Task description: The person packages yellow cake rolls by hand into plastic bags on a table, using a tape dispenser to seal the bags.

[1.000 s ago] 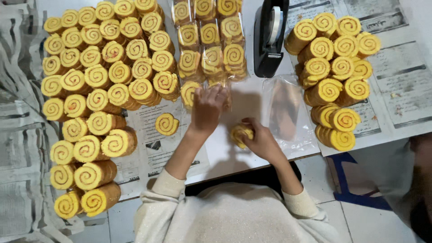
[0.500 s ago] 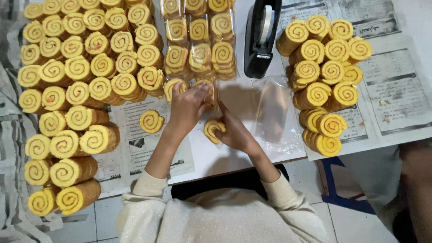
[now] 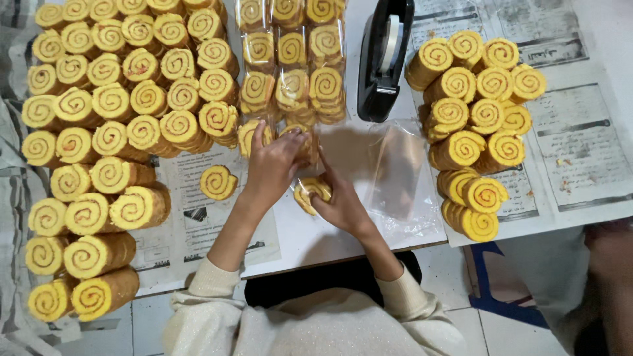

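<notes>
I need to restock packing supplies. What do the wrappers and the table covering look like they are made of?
The wrappers look like thin clear glossy plastic film, since the table shows through and they glint. The covering looks like matte printed newspaper.

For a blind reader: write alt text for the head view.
Two bare hands, left and right, press a swirl cake slice into a clear bag on a white table. Unwrapped rolls crowd the left, wrapped packs lie ahead, and a black tape dispenser stands beside more rolls.
</notes>
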